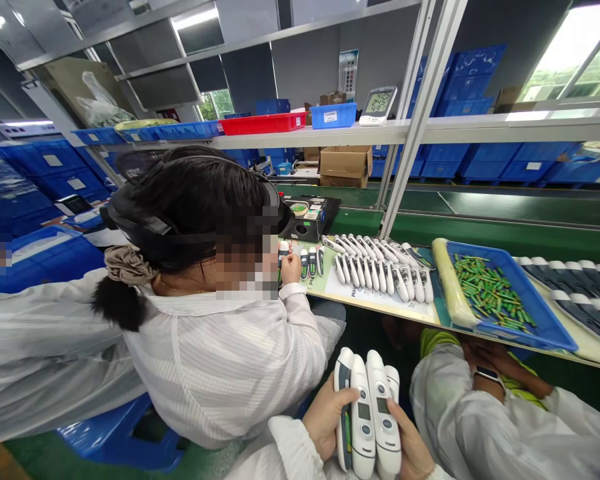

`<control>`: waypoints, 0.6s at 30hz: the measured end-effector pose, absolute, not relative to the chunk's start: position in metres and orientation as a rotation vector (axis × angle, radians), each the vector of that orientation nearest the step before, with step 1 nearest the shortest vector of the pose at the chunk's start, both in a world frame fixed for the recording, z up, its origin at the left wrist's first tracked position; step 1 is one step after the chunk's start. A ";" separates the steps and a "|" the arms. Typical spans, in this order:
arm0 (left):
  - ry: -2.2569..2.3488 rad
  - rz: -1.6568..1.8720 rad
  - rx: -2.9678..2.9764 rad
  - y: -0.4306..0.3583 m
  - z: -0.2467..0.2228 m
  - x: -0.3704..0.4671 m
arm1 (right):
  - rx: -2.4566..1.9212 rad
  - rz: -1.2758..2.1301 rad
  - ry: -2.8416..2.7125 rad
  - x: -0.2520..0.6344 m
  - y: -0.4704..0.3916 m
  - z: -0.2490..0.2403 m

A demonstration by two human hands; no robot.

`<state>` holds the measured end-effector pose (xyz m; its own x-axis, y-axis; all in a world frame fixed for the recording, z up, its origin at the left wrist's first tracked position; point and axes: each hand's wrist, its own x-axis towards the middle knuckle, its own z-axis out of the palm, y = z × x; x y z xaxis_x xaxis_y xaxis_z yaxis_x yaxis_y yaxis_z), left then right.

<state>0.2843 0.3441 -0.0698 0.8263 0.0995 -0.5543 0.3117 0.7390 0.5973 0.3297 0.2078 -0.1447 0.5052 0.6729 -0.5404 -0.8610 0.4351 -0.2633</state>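
My left hand (325, 417) and my right hand (413, 450) together clasp a bundle of several white handheld thermometers (367, 410) with small displays, held upright low in the view, below the bench edge. More white thermometers (380, 270) lie in rows on a paper sheet on the bench (380, 310). A co-worker in a white coat (220, 347) sits to my left, a hand (291, 267) holding one unit at the bench.
A blue tray (555, 320) of green batteries (487, 293) sits right of the rows. Dark device parts (580, 287) lie at far right. A green conveyor (480, 227) runs behind. A metal post (410, 133) rises from the bench. Another person's arm (505, 380) rests below the bench.
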 end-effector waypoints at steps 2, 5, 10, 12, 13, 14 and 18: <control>0.610 -0.110 0.747 0.345 -0.071 0.287 | -0.574 0.945 0.384 0.332 0.208 -0.140; 0.590 -0.090 0.748 0.347 -0.070 0.291 | -0.619 0.925 0.367 0.336 0.210 -0.135; 0.572 -0.092 0.747 0.348 -0.067 0.296 | -0.642 0.933 0.332 0.343 0.211 -0.133; 0.581 -0.087 0.765 0.347 -0.068 0.297 | -0.647 0.943 0.331 0.343 0.210 -0.133; 0.585 -0.088 0.774 0.346 -0.070 0.296 | -0.650 0.945 0.336 0.343 0.210 -0.132; 0.587 -0.094 0.780 0.346 -0.071 0.296 | -0.650 0.945 0.343 0.342 0.210 -0.132; 0.597 -0.127 0.770 0.345 -0.078 0.291 | -0.617 0.960 0.357 0.336 0.207 -0.131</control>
<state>0.2915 0.3449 -0.0784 0.8283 0.1041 -0.5505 0.3197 0.7190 0.6171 0.3360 0.2068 -0.1313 0.5351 0.6497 -0.5399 -0.8446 0.4231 -0.3281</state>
